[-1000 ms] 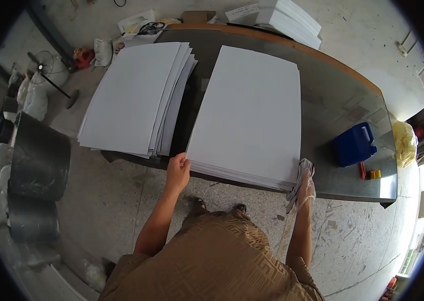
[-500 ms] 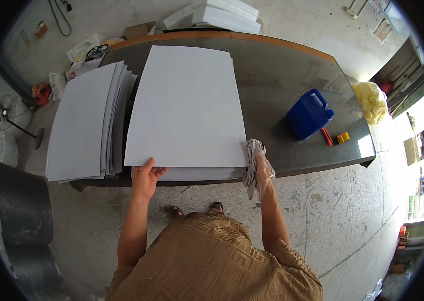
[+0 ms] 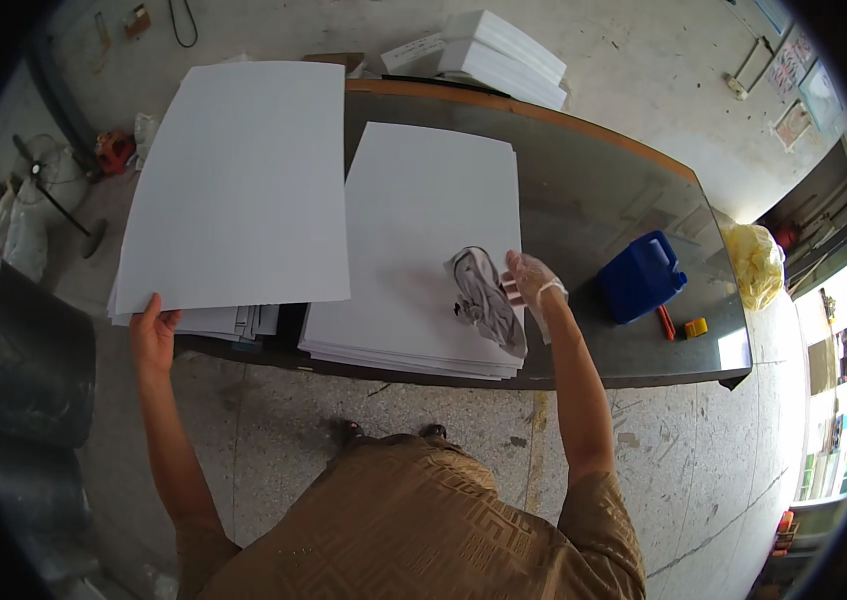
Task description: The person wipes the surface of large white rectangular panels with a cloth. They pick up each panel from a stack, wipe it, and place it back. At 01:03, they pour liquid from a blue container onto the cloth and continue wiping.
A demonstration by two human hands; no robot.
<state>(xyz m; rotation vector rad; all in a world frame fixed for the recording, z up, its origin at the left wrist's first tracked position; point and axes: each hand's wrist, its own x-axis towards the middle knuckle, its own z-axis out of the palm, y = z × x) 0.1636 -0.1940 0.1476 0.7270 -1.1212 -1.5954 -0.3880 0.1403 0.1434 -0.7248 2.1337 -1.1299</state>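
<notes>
Our left fingers (image 3: 151,308) pinch white sheet (image 3: 243,190), shifted upper left | right fingers (image 3: 515,264) spread, rag (image 3: 486,298) released | centre stack (image 3: 423,210) uncovered

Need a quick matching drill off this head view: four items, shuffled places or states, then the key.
1. Left hand
2. Right hand
3. Rag
4. Jug

A. crumpled, over a white stack
B. blue, on the dark tabletop
C. at the near edge of a white sheet
D. in a clear glove

Pairs: 1-C, 2-D, 3-A, 4-B
</notes>
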